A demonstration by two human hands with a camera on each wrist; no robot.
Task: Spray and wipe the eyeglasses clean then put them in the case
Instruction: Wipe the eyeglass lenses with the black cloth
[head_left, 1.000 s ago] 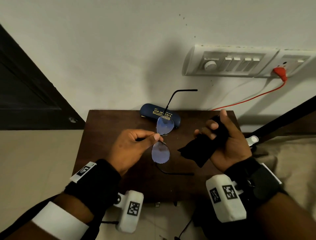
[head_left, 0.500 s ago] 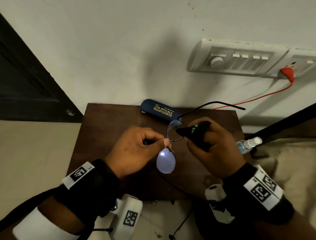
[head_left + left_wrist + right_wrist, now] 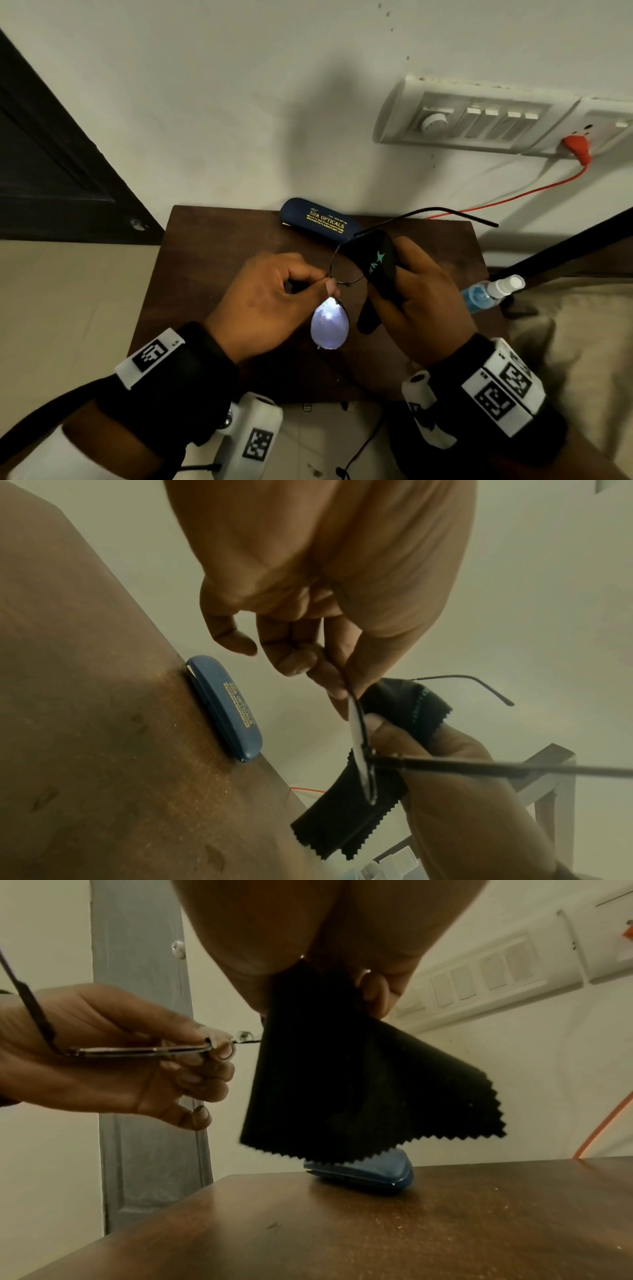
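Thin-framed eyeglasses (image 3: 329, 325) hang in the air above the brown table (image 3: 212, 260). My left hand (image 3: 270, 301) pinches them at the bridge between thumb and forefinger; the near lens glares white. My right hand (image 3: 418, 294) grips a black cleaning cloth (image 3: 378, 270) folded round the far lens. In the right wrist view the cloth (image 3: 359, 1080) drapes down and hides that lens. The closed blue case (image 3: 317, 221) lies at the table's back edge by the wall. The glasses (image 3: 359, 748) show edge-on in the left wrist view, beside the case (image 3: 227, 710).
A blue spray bottle (image 3: 488, 294) with a white nozzle lies just off the table's right edge. A switch panel (image 3: 479, 118) with a red plug and cord (image 3: 534, 192) is on the wall. A dark door (image 3: 51, 164) stands at the left.
My right hand has brought the cloth from beside the glasses onto the far lens. The glasses have turned, their upper temple arm swinging to the right.
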